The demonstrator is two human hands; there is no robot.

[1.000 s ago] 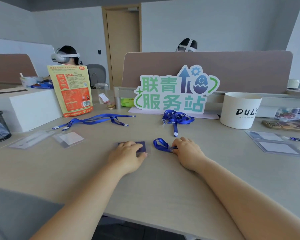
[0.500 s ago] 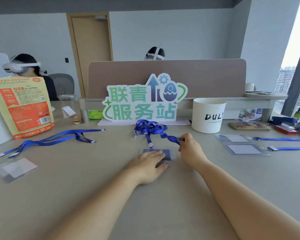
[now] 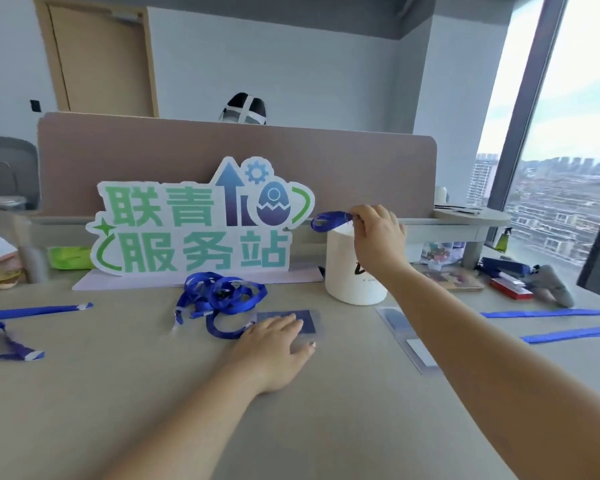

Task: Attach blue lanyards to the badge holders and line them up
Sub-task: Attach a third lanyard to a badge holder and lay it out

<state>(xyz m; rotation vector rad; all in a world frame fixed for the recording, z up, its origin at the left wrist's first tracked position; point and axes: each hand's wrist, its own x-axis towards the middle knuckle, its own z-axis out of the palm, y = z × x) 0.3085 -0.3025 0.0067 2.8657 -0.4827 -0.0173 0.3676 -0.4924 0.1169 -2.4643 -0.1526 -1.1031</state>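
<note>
My left hand (image 3: 274, 348) lies flat on a clear badge holder with a dark blue card (image 3: 307, 318) in the middle of the table. My right hand (image 3: 378, 240) is raised in front of the white cup and pinches the looped end of a blue lanyard (image 3: 329, 220). A tangle of blue lanyard (image 3: 222, 296) sits on the table just left of the holder; whether the raised loop belongs to it is unclear. Two more badge holders (image 3: 407, 336) lie to the right under my right forearm.
A green-lettered sign (image 3: 201, 223) stands behind the tangle, with a white cup (image 3: 347, 271) to its right. Loose blue lanyards lie at the far left (image 3: 32, 310) and far right (image 3: 551, 312). A desk divider (image 3: 187, 150) closes the back. Small items clutter the right rear.
My right hand has lifted from the table up to cup height, pulling the lanyard end with it. My left hand stays pressed on the badge holder. The view has turned to the right.
</note>
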